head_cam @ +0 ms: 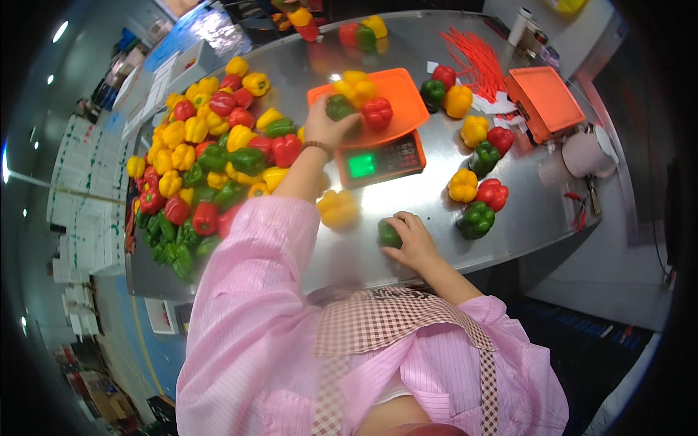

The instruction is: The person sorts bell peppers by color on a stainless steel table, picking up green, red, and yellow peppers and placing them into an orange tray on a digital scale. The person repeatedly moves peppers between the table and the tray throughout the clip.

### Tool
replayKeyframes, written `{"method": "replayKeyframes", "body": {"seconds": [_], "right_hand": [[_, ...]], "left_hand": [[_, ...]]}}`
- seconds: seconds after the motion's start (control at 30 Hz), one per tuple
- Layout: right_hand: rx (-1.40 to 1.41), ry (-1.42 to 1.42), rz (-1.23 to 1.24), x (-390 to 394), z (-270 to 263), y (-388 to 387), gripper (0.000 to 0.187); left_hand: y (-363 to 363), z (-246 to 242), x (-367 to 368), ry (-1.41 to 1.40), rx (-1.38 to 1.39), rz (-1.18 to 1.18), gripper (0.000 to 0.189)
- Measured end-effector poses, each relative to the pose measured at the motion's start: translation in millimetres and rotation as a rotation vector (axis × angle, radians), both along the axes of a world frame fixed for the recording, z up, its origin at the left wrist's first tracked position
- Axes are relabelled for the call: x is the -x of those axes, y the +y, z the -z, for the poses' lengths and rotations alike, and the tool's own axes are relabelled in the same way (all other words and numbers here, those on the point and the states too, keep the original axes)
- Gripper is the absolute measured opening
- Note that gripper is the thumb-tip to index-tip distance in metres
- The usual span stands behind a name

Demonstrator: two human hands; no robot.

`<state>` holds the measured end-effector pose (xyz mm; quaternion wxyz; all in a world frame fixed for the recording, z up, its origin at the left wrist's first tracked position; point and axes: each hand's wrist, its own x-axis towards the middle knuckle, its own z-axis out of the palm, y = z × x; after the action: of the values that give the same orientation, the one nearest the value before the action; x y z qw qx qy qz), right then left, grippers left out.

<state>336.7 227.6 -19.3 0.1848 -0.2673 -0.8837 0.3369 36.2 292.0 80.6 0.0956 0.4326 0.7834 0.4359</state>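
My left hand (325, 126) reaches over an orange weighing scale's pan (406, 103), its fingers curled around a green bell pepper (339, 107). Beside that pepper in the pan sit a yellow bell pepper (355, 87) and a red one (377, 113). The scale's display (361, 164) glows green. Nearer my body, my right hand (415, 240) grips another green bell pepper (388, 233) at the steel tabletop. To its left is a slightly blurred yellow bell pepper (338, 209), apart from both hands.
A large heap of mixed bell peppers (207, 152) covers the table's left side. Right of the scale stand trios of peppers (476, 218). Red strips (474, 60), a second orange scale (548, 103), a pale mug (589, 152) and red-handled pliers (581, 210) lie farther right.
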Motion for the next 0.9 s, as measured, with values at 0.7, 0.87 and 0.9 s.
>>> {"method": "replayKeyframes", "body": {"seconds": [0.7, 0.87, 0.9], "right_hand": [[0.111, 0.069, -0.325, 51.2, 4.1, -31.4, 0.056], [0.101, 0.204, -0.438, 115.9, 1.6, -54.4, 0.05], [0.084, 0.207, -0.427, 129.5, -0.3, -53.3, 0.05]], "left_hand": [[-265.9, 98.1, 29.3, -0.508, -0.254, -0.327, 0.053], [-288.4, 100.4, -30.0, -0.585, -0.145, -0.27, 0.054], [-289.8, 99.7, -36.4, -0.562, -0.081, -0.303, 0.058]]}}
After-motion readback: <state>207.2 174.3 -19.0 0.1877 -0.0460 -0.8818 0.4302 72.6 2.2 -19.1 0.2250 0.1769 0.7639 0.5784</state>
